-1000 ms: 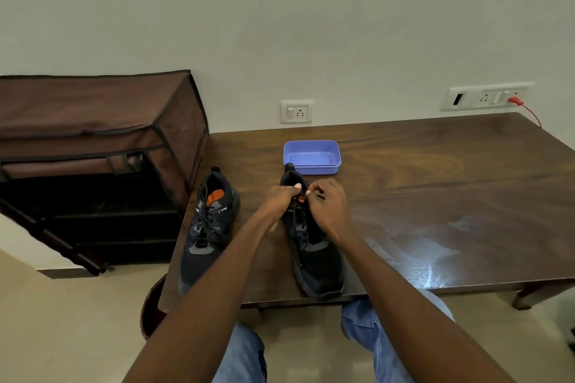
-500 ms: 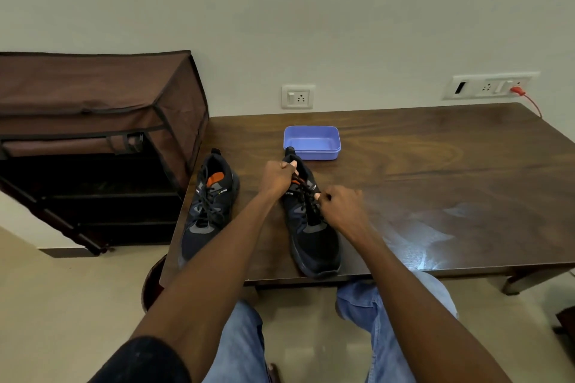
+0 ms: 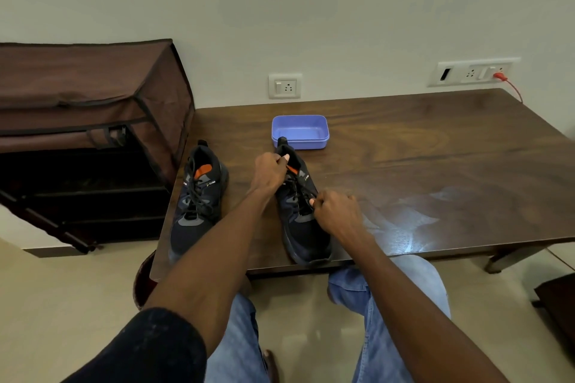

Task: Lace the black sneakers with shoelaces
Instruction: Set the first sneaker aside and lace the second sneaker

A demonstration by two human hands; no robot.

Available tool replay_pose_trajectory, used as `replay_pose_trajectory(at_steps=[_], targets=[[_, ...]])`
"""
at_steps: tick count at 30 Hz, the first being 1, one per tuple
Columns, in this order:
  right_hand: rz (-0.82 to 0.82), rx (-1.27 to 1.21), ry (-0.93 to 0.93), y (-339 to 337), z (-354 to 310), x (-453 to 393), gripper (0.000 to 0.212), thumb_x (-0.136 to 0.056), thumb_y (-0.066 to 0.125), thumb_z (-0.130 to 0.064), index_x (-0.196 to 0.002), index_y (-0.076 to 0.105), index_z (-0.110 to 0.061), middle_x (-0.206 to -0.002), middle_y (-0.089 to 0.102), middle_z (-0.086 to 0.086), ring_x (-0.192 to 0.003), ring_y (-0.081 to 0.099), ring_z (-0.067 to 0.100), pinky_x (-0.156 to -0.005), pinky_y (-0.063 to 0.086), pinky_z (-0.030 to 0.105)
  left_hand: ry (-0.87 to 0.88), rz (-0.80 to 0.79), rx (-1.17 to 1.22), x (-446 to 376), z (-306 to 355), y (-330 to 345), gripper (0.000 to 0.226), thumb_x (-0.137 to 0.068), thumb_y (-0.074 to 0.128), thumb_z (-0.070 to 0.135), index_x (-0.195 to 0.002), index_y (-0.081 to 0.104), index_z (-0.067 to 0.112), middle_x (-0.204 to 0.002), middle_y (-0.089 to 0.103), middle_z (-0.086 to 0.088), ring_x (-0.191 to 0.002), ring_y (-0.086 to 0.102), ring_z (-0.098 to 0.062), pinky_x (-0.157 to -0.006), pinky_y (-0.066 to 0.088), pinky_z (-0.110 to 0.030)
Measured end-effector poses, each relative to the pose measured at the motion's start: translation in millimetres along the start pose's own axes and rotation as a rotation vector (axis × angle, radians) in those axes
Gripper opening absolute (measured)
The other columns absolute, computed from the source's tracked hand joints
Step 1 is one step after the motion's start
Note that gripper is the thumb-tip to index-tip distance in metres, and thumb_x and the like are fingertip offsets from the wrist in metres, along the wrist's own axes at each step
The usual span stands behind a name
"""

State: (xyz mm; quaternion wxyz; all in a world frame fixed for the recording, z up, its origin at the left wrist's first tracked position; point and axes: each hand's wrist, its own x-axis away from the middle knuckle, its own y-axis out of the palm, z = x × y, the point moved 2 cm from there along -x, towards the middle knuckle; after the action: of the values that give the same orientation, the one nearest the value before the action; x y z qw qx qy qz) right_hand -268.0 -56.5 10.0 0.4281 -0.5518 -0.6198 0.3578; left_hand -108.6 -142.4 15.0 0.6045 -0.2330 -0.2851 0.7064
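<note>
Right hand (image 3: 337, 214) now lower, lace pinched — "CLYMB" on left sneaker (image 3: 197, 199).

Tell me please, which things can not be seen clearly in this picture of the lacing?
- Head view: the lace holes near the tongue of the right sneaker are covered by the left hand.
- Head view: the lace end is hidden inside the fingers of the right hand.
- Head view: the logo on the left sneaker is too small to read.
- Head view: the shelves inside the brown shoe rack are too dark.
</note>
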Motion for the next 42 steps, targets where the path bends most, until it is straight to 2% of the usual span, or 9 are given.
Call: replay_pose_trajectory(at_steps=[4, 6, 9, 13, 25, 29, 31, 35, 42], targets=[[0.246, -0.212, -0.018, -5, -8, -2, 0.042, -0.092, 0.060, -0.047, -0.114, 0.060, -0.010, -0.116, 0.056, 0.013, -0.109, 0.052, 0.031, -0.092, 0.042, 0.041, 0.264, 0.144, -0.136, 15, -20, -26, 0.030, -0.101, 0.051, 0.033, -0.081, 0.062, 0.013, -0.091, 0.058, -0.003, -0.087, 0.051, -0.018, -0.077, 0.042, -0.034], [0.145, -0.328, -0.036, -4, -14, -8, 0.049, -0.092, 0.064, -0.041, -0.133, 0.053, -0.017, -0.130, 0.049, 0.013, -0.120, 0.048, 0.031, -0.098, 0.040, 0.039, 0.252, 0.363, -0.252, 31, -40, -44, 0.025, -0.098, 0.055, 0.032, -0.107, 0.063, 0.010, -0.113, 0.055, -0.009, -0.107, 0.048, -0.025, -0.091, 0.039, -0.038], [-0.055, -0.424, 0.039, 6, -20, -18, 0.061, -0.091, 0.066, -0.042, -0.146, 0.045, -0.027, -0.140, 0.050, 0.011, -0.126, 0.050, 0.031, -0.102, 0.041, 0.040, -0.090, 0.478, -0.316, 49, -77, -71, 0.061, -0.091, 0.063, 0.040, -0.139, 0.041, 0.010, -0.144, 0.035, -0.021, -0.134, 0.031, -0.039, -0.109, 0.027, -0.051], [-0.037, -0.466, 0.069, 13, -33, -18, 0.056, -0.093, 0.063, -0.040, -0.145, 0.048, -0.025, -0.134, 0.061, 0.006, -0.121, 0.056, 0.030, -0.092, 0.043, 0.036, -0.502, 0.151, -0.221, 59, -112, -91, 0.090, -0.086, 0.069, 0.047, -0.155, 0.016, 0.024, -0.155, 0.026, -0.024, -0.142, 0.024, -0.044, -0.114, 0.020, -0.056], [-0.195, -0.248, -0.032, 17, -81, -14, 0.051, -0.096, 0.056, -0.051, -0.136, 0.056, -0.018, -0.125, 0.063, 0.010, -0.115, 0.059, 0.032, -0.086, 0.045, 0.033, -0.323, -0.029, -0.242, 75, -84, -75, 0.078, -0.091, 0.061, 0.054, -0.155, 0.024, 0.029, -0.149, 0.039, -0.017, -0.135, 0.039, -0.039, -0.109, 0.035, -0.050], [-0.003, -0.272, -0.113, -6, -76, -38, 0.036, -0.097, 0.052, -0.037, -0.073, 0.062, -0.012, -0.080, 0.063, 0.008, -0.082, 0.058, 0.031, -0.060, 0.039, 0.032, -0.263, -0.051, -0.194, 67, -92, -82, 0.074, -0.089, 0.051, 0.068, -0.149, 0.036, 0.029, -0.139, 0.051, -0.015, -0.127, 0.049, -0.038, -0.100, 0.044, -0.047], [0.043, -0.094, -0.251, -18, -82, -58, 0.016, -0.090, 0.053, -0.016, -0.086, 0.068, -0.012, -0.089, 0.063, 0.013, -0.085, 0.054, 0.031, -0.062, 0.039, 0.032, -0.280, 0.032, -0.056, 66, -99, -85, 0.065, -0.091, 0.043, 0.070, -0.138, 0.050, 0.026, -0.129, 0.061, -0.011, -0.118, 0.056, -0.036, -0.096, 0.048, -0.045], [-0.005, 0.425, -0.500, -35, -115, -89, 0.054, -0.092, 0.051, -0.014, -0.145, 0.048, -0.024, -0.140, 0.041, 0.019, -0.128, 0.039, 0.038, -0.098, 0.041, 0.048, -0.294, 0.253, 0.021, 64, -111, -93, 0.047, -0.101, 0.034, 0.051, -0.113, 0.061, 0.014, -0.115, 0.062, -0.011, -0.110, 0.059, -0.033, -0.092, 0.048, -0.045], [-0.095, 1.013, -0.860, -6, -166, -102, 0.057, -0.102, 0.048, -0.028, -0.153, 0.028, -0.043, -0.166, -0.002, 0.010, -0.150, 0.008, 0.033, -0.113, 0.028, 0.047, -0.197, 0.326, -0.092, 62, -106, -105, 0.030, -0.101, 0.044, 0.030, -0.113, 0.063, 0.010, -0.119, 0.057, -0.014, -0.108, 0.056, -0.031, -0.095, 0.047, -0.050]])
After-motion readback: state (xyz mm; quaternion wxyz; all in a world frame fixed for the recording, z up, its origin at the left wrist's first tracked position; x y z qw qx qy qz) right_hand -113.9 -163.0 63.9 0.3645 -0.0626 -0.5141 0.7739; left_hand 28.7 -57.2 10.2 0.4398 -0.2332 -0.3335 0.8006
